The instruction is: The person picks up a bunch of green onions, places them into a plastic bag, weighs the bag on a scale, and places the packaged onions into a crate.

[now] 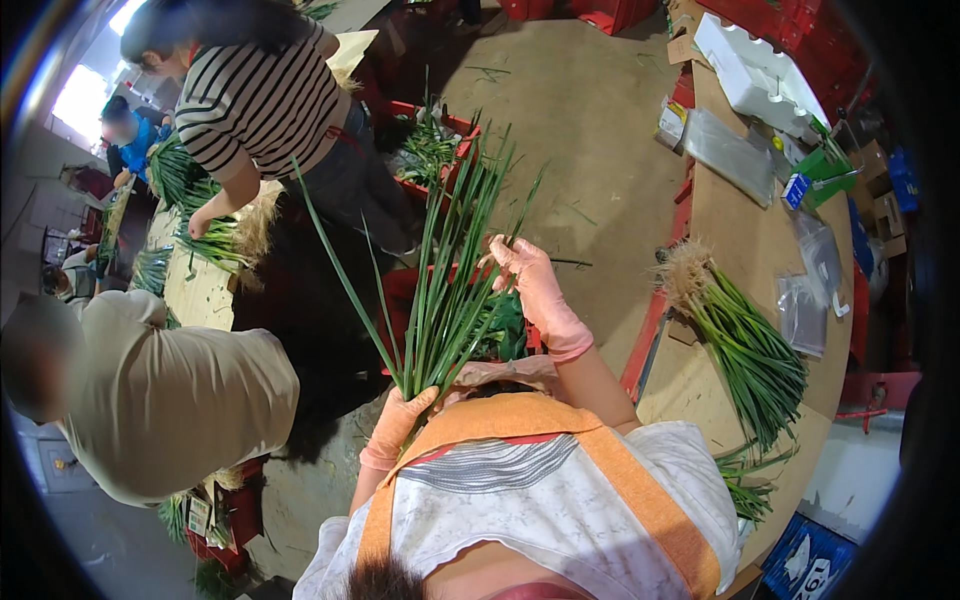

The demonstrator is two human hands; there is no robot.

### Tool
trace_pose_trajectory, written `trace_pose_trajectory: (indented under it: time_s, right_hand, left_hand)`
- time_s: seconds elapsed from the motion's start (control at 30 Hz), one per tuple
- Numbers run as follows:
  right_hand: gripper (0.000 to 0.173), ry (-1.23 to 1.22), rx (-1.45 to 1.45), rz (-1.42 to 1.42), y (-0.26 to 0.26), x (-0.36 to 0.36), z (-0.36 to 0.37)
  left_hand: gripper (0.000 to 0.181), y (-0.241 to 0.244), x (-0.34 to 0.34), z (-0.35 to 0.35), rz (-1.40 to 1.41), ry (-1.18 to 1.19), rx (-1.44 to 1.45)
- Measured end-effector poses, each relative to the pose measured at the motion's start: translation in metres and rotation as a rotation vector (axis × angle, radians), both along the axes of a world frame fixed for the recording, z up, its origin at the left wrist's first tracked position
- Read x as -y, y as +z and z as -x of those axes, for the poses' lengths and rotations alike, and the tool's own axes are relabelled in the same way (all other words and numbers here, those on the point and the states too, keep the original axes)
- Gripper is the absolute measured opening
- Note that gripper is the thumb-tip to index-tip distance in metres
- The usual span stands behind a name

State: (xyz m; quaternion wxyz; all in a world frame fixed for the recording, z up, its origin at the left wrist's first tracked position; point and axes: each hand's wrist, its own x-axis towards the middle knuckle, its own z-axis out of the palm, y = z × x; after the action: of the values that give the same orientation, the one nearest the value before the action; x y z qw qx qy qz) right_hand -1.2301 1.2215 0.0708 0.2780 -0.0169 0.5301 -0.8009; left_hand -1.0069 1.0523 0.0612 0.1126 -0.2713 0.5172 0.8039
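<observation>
My left hand (400, 422), in an orange-pink glove, grips a bunch of green onions (442, 292) low down, in front of the orange apron (517, 415). The long green leaves fan out away from me; the lower ends are hidden behind the hand and apron. To the right of the bunch is my gloved right hand (531, 281), its fingers curled at the outer leaves, with a few leaf tips showing beyond them. Beneath the bunch, a red crate (394, 300) holding dark green leaves (501, 326) is partly covered.
On the right-hand wooden table (675, 390) lie a rooted green onion bundle (739, 337), plastic bags (729, 154), a white foam box (761, 71) and a green tape dispenser (829, 176). Two people (255, 97) (180, 390) stand close on the left. A red bin of trimmings (469, 139) stands ahead.
</observation>
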Motion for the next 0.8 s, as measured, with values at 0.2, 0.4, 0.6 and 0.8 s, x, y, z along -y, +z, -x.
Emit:
trace_pose_trajectory:
  time_s: [0.2, 0.4, 0.6, 0.8]
  right_hand:
    - [0.021, -0.006, -0.011, -0.011, 0.0, 0.003, -0.005]
    - [0.018, -0.045, 0.062, -0.016, -0.005, -0.001, -0.011]
    - [0.021, -0.097, 0.109, 0.071, -0.005, 0.0, -0.017]
    - [0.028, -0.16, 0.173, 0.197, -0.03, 0.001, -0.018]
  left_hand:
    - [0.026, -0.005, -0.004, -0.003, 0.149, 0.023, -0.039]
    - [0.019, 0.002, -0.001, -0.005, 0.037, 0.008, 0.0]
    - [0.021, 0.009, -0.002, -0.006, 0.014, 0.007, 0.002]
    - [0.031, 0.03, -0.017, 0.001, -0.077, 0.023, -0.018]
